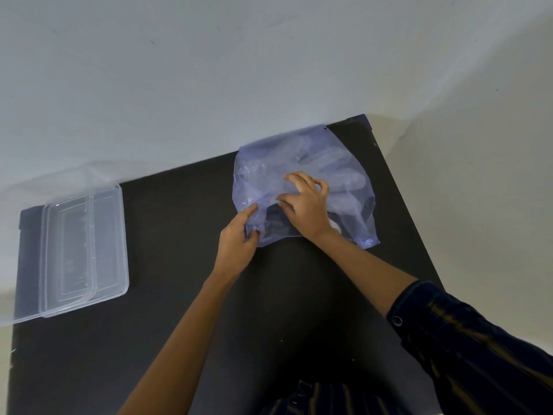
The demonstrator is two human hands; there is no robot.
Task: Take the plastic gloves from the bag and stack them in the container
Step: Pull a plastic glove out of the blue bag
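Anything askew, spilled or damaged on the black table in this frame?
Nothing is spilled or damaged. One oddity: the clear plastic container sits crooked and juts past the black table's left edge. Both hands, left and right, grip the translucent blue plastic bag normally.

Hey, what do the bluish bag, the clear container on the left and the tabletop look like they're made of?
The bag looks like thin, translucent bluish plastic film: it wrinkles, and pale glove shapes show through it. The container seems to be clear rigid plastic with a glossy finish: the dark surface shows through it and its rims catch light. The tabletop is matte black and smooth, possibly laminate or painted board; the picture leaves that open.
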